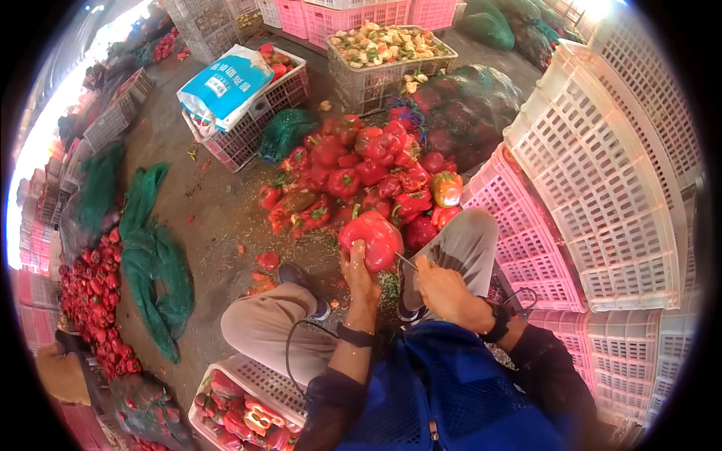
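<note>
Concrete floor (214, 222), littered with scraps. Largest first: white crates (602, 180) stand stacked at right, count uncertain through overlap. One heap of red peppers (342, 169) lies ahead, too many to count; one filled mesh sack (470, 113) sits at its far right. Crates holding produce nearby: three, namely one under a blue-and-white bag (229, 83), one of chopped pieces (391, 45), one at lower left with peppers, one cut open. Green nets (158, 267): two at left, one by the heap. Open room: bare floor between left nets and heap; right side tight, a pink crate (523, 225) just beside the right knee. One large red pepper (372, 239) is held up between the knees, at the heap's near edge. Left hand (362, 278) grasps it from the near side, fingers upward. Right hand (450, 292) is clenched on one knife (407, 261), blade toward the pepper's right side; contact cannot be determined.
</note>
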{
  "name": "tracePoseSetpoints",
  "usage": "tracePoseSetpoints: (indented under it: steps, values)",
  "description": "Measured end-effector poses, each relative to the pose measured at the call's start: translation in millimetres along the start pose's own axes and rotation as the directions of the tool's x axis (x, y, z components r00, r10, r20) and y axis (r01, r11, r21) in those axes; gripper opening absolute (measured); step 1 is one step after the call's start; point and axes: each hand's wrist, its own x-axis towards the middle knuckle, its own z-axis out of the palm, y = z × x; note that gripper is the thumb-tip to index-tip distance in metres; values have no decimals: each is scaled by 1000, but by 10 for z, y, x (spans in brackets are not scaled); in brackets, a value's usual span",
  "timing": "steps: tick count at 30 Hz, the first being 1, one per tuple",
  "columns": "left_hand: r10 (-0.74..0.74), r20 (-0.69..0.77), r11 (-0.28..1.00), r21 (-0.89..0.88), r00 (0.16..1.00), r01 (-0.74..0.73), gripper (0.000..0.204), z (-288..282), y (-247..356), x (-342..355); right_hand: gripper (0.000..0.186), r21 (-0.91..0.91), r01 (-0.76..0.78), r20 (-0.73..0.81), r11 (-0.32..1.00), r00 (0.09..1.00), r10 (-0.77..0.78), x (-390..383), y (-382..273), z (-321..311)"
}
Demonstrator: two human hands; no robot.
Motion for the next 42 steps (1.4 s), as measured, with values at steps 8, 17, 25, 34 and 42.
tracePoseSetpoints:
  steps: [8,17,25,34,42]
  values:
    - [-4,208,1000,27,978,-1,51,1,373,6,50,300,264,-380,917,915,-139,188,-247,-389]
    - [49,370,969,207,928,-134,67,11,568,-259,68,634,200,-123,747,980,-157,473,-234,-470]
    - [-84,435,975,222,896,-16,65,-74,570,-359,50,853,46,146,520,936,-321,490,-36,-535]
    - [-177,445,981,8,878,194,70,-307,649,-362,49,944,-81,162,319,958,-236,381,-7,-746]
    - [141,692,116,699,708,-706,76,331,1231,-382,50,484,325,-175,812,946,-273,415,-156,-1005]
